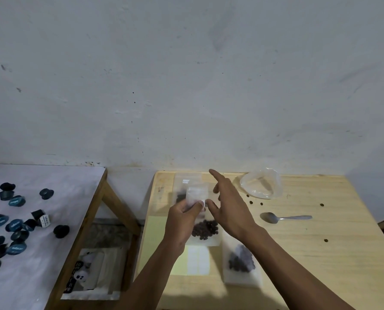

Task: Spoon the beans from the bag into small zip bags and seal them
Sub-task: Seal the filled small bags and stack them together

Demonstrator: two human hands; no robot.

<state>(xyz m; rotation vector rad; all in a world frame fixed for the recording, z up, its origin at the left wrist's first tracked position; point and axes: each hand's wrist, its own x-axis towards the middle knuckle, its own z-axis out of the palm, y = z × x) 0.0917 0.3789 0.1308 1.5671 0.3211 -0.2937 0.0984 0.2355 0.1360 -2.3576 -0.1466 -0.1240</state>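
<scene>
My left hand (183, 217) pinches a small clear zip bag (196, 194) above the wooden table (309, 253). Just right of that bag hovers my right hand (229, 206), fingers spread and holding nothing. Under the hands lies a zip bag with dark beans (205, 230), and another filled bag (241, 262) lies nearer to me. A further bag (186, 181) lies flat at the table's back edge. The big clear bag (261, 183) sits open at the back right and looks nearly empty. A metal spoon (283, 217) lies to the right.
Loose beans (322, 205) are scattered on the table's right side. A sheet of white labels (197, 260) lies near the front. A white-covered table at the left holds several dark capsules (14, 224). A gap with a lower shelf (97, 271) separates the two tables.
</scene>
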